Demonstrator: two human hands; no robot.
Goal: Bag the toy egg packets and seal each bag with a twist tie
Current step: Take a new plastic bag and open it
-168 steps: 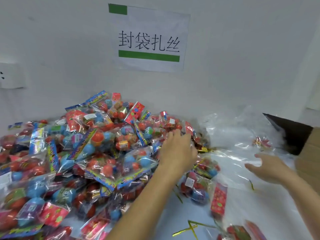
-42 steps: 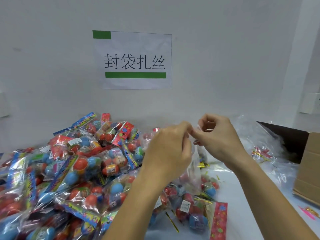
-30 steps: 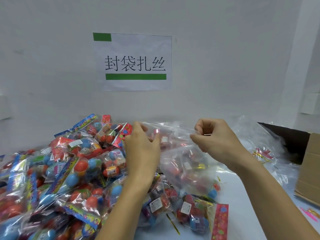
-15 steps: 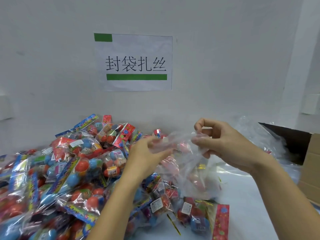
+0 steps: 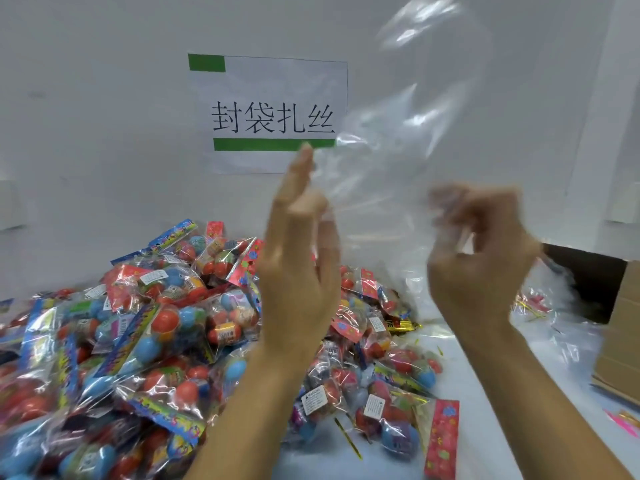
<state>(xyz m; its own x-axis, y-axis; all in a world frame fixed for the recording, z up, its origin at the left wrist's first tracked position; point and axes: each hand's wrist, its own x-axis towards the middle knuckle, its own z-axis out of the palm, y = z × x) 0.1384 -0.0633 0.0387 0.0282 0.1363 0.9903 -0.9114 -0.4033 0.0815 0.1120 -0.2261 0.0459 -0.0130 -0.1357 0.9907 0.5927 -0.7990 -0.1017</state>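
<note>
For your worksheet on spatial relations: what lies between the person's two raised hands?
In the head view, the clear plastic bag spans the gap between left hand and right hand.

1. Left and centre of the table (image 5: 491,393): blocked by heaped toy egg packets (image 5: 145,341), piled up to the wall (image 5: 86,133); no flat path through, only over the top.
2. Mid-air centre: clear bag (image 5: 408,140) billows up between left hand (image 5: 298,271) and right hand (image 5: 481,258), filling the space in front of the wall sign (image 5: 273,112).
3. Right edge: cardboard box (image 5: 620,327) and loose clear plastic (image 5: 554,327) close that side.
4. Free room: bare white strip between the heap and the box, lower right, with stray twist ties (image 5: 349,439) lying on it.
</note>
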